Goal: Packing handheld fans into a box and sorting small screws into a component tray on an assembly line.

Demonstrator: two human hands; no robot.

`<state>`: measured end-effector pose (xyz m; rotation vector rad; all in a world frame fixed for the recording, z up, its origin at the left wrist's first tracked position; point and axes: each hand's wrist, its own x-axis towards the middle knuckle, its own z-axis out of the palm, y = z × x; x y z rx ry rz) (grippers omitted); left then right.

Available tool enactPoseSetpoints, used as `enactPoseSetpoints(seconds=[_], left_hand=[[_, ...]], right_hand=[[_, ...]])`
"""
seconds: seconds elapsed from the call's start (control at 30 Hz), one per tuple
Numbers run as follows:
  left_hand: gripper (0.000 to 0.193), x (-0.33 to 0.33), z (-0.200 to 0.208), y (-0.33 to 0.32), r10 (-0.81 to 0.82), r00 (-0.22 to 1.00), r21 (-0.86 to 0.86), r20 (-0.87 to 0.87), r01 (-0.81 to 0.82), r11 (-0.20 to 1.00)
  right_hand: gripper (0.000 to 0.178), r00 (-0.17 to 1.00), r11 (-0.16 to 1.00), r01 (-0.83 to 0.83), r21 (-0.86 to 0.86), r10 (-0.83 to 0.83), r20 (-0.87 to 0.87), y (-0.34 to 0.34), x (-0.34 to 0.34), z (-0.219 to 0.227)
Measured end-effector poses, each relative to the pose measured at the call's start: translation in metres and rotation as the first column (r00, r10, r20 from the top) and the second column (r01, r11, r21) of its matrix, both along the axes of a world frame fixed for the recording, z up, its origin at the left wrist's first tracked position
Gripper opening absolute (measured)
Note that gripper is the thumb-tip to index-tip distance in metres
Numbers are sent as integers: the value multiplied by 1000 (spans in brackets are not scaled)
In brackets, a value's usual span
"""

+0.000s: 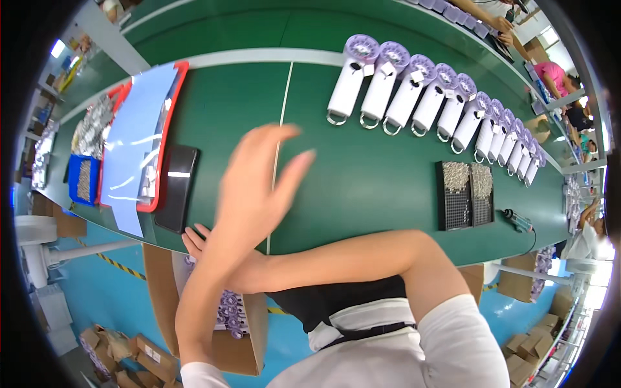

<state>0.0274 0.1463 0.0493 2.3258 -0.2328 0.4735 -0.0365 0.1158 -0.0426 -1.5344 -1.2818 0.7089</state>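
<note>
My left hand (255, 174) is over the green table (336, 181), blurred, with its thumb held apart from its fingers and nothing in it. My right arm crosses beneath my left forearm. At the table's near edge, the fingers of my right hand (196, 239) are spread, next to a flat black rectangular object (177, 187); the left forearm hides part of that hand. Below both arms stands an open cardboard box (162, 278) with purple-and-white handheld fans (231, 313) inside. More white handheld fans (349, 87) with purple heads lie in a curved row at the far right.
Two black trays (455, 218) of small metal screws and a teal electric screwdriver (517, 220) lie right. Leftward are a red tray (159, 174) under a light blue sheet (136, 136) and a blue bin (84, 181) of small parts. Other people work beyond the table.
</note>
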Motion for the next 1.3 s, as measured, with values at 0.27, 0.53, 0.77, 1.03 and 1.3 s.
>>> enactPoseSetpoints(seconds=[0.27, 0.53, 0.77, 1.03, 1.3], left_hand=[[72, 169, -42, -150, 349, 923, 571, -162, -201, 796], [66, 192, -42, -157, 437, 885, 487, -160, -314, 815], [65, 125, -20, -64, 296, 955, 142, -11, -292, 946], [52, -174, 73, 115, 429, 886, 331, 177, -464, 822], [58, -420, -188, 258, 603, 706, 608, -371, -307, 733]], right_hand=[[39, 355, 975, 113, 192, -220, 909, 9, -3, -19], [33, 434, 985, 98, 144, -172, 884, 9, -9, -7], [52, 958, 973, 166, 159, -198, 206, 12, -6, -31], [43, 677, 998, -9, 67, -43, 734, -4, 16, 20], [64, 649, 983, 51, -175, 101, 754, 8, 0, 34]])
